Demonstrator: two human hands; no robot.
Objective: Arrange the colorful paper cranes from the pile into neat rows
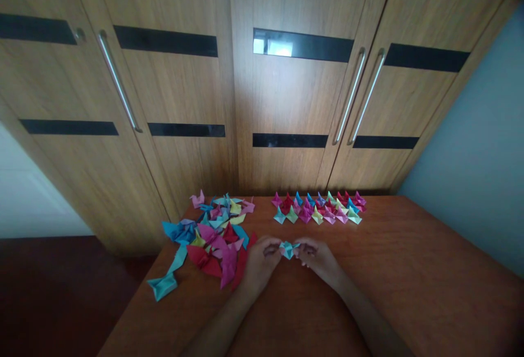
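Between my two hands is a small light-blue folded paper piece (289, 250), an origami shape with pointed sides. My left hand (264, 261) pinches its left tip, and my right hand (317, 259) pinches its right tip. The paper is held just above the wooden table, its middle facing me. Beside my left hand lies a loose heap of folded papers (219, 253) in pink, red, blue, green and yellow. Beyond my hands, similar colourful origami pieces (305, 212) stand in tidy rows. The fingertips partly hide the ends of the held paper.
The reddish-brown table (409, 269) reaches back to a wooden wardrobe (286, 166) with metal handles. At the table's left edge lies a turquoise folded paper (164, 286). A blue-grey wall (470, 155) rises on the right.
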